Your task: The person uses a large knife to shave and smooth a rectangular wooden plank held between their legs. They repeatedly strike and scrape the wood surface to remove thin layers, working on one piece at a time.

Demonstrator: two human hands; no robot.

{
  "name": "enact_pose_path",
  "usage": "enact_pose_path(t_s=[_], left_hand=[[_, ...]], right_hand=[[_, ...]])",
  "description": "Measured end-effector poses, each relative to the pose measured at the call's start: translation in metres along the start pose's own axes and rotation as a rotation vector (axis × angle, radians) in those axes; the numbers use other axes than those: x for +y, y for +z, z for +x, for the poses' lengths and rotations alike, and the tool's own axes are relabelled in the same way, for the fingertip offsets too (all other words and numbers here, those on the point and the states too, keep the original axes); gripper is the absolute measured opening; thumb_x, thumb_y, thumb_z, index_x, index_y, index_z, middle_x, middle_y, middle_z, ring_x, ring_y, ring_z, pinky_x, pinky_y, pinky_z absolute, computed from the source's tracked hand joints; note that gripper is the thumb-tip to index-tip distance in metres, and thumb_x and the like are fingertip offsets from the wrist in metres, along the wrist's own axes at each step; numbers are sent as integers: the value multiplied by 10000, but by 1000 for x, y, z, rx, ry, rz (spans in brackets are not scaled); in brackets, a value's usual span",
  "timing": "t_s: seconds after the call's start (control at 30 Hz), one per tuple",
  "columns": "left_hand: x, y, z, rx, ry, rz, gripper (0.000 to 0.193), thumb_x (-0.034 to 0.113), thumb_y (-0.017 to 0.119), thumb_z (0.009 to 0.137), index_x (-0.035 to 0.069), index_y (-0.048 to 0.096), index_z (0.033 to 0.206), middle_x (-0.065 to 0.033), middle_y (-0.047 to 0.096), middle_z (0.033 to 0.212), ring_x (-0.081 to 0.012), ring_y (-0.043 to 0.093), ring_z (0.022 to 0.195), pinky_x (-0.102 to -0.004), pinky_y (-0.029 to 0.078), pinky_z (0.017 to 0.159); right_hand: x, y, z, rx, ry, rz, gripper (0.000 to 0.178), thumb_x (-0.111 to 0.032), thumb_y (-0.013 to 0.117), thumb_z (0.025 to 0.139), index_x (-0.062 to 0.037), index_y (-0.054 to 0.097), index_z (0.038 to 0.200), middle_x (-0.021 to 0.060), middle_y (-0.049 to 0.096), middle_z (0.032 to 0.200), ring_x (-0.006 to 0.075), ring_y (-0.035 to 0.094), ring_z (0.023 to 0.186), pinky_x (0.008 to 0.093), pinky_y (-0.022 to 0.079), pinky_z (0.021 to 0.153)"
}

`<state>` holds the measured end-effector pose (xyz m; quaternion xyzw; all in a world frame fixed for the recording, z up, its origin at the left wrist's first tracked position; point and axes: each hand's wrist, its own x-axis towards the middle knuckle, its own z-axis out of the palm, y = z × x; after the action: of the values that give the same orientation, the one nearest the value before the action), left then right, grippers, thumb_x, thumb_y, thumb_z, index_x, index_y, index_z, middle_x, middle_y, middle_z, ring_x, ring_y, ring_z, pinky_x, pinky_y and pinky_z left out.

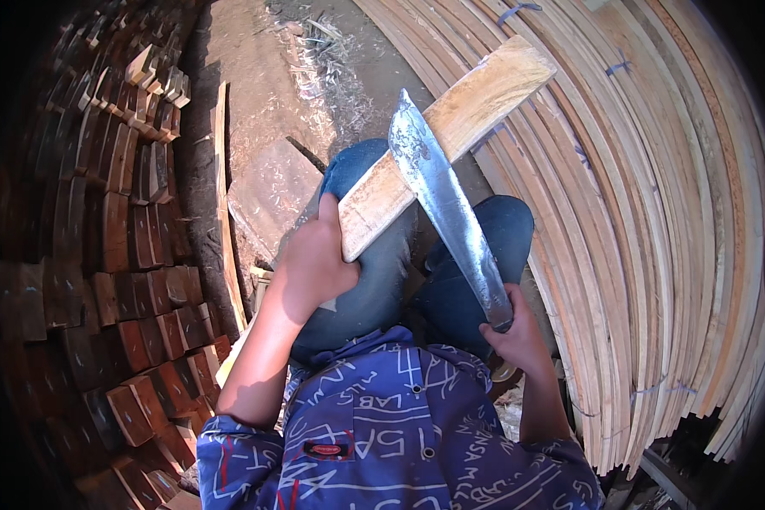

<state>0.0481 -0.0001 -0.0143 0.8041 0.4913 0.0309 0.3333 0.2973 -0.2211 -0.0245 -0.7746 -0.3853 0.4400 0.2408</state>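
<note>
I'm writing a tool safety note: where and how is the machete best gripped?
Probably by the narrow near end of the machete, coming from the person's right, as the right hand does. From there it broadens, then tapers to a point farthest from the person, beyond the board, whose near end the left hand holds.

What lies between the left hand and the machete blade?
The near part of the wooden board, which the left hand grips; the head view shows the machete blade crossing it.
</note>
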Motion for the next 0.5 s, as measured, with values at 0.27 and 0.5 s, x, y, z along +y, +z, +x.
enact_pose_path(t_s=[0.27, 0.5], left_hand=[[5, -3, 1, -13, -42, 34, 515, 34, 654, 663, -90, 404, 1096, -366, 641, 880, -525, 631, 883, -528, 517, 826], [4, -3, 5, -53, -47, -50, 506, 56, 667, 685, -101, 390, 1079, -375, 635, 867, -530, 631, 876, -527, 519, 818]], right_hand=[[-2, -3, 7, -129, 165, 131, 606, -44, 751, 774, -36, 449, 1300, 149, 618, 1137, 242, 615, 1067, 369, 480, 913], [-29, 18, 32, -34, -24, 323, 606, -51, 749, 805, -23, 423, 1315, 83, 608, 883, 106, 574, 560, 276, 456, 471]])
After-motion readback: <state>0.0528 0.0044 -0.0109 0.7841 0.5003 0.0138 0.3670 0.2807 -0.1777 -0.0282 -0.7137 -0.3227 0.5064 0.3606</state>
